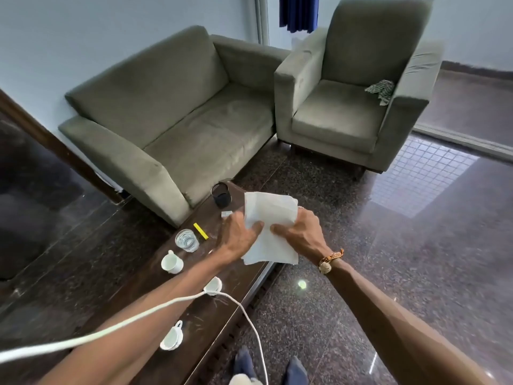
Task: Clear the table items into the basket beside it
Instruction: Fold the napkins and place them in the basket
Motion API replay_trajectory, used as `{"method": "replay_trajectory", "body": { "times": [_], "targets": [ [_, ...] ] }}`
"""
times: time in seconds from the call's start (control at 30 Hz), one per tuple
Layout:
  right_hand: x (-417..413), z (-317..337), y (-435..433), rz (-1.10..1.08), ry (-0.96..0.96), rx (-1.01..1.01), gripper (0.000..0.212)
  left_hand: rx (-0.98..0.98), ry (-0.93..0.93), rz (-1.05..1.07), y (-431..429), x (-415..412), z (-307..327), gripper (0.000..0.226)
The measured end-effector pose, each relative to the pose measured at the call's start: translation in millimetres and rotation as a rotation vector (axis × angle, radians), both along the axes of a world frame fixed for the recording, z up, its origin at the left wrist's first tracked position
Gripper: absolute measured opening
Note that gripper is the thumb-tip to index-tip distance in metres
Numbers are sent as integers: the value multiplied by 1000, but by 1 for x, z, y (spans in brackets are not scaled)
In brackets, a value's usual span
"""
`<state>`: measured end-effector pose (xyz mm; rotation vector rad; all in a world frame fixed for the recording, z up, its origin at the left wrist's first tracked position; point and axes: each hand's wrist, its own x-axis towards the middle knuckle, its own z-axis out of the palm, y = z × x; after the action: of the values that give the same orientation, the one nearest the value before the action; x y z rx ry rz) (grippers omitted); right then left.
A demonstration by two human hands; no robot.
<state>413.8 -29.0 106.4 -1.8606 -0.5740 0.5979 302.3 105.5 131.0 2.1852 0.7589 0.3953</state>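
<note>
Both hands are reaching forward and holding a loose bundle of white paper sheets (pixel 270 209) in the air over the right-hand edge of the dark wooden bench (pixel 219 325). The left hand (pixel 238 237) is gripping the sheets' left side with its thumb pressing across the front. The right hand (pixel 299 232) is gripping the right side the same way, its thumb pointing toward the other thumb. A beaded bracelet (pixel 330 261) is sitting on the right wrist.

Several things are lying on the bench. A clear glass tumbler (pixel 187 240) is standing upright just beside a yellow marker (pixel 201 231). A white cup (pixel 172 263) is standing near the tumbler. A second cup (pixel 213 286) and a third cup (pixel 172 337) are lying closer in. A small dark handled container (pixel 221 195) is standing at the far end, with a small white item (pixel 226 214) near it. A white cable (pixel 111 330) is hanging across the foreground, blurred.

Beyond the bench, a grey-green loveseat (pixel 177 115) and a matching armchair (pixel 352 101) are standing on the polished stone floor (pixel 361 245). A striped cloth (pixel 381 90) is lying on the armchair's seat.
</note>
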Motion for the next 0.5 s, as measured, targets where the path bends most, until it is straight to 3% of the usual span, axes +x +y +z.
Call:
{"method": "replay_trajectory", "body": {
  "times": [0.2,0.4,0.5],
  "targets": [
    [15,-15,20,-271,140,0,41,-60,50,49,8,26,-25,31],
    [26,-30,58,-171,-189,-93,43,-199,48,99,41,49,-46,30],
    [44,-39,80,-184,-197,-109,36,-266,46,94,65,57,-53,25]
  ]
}}
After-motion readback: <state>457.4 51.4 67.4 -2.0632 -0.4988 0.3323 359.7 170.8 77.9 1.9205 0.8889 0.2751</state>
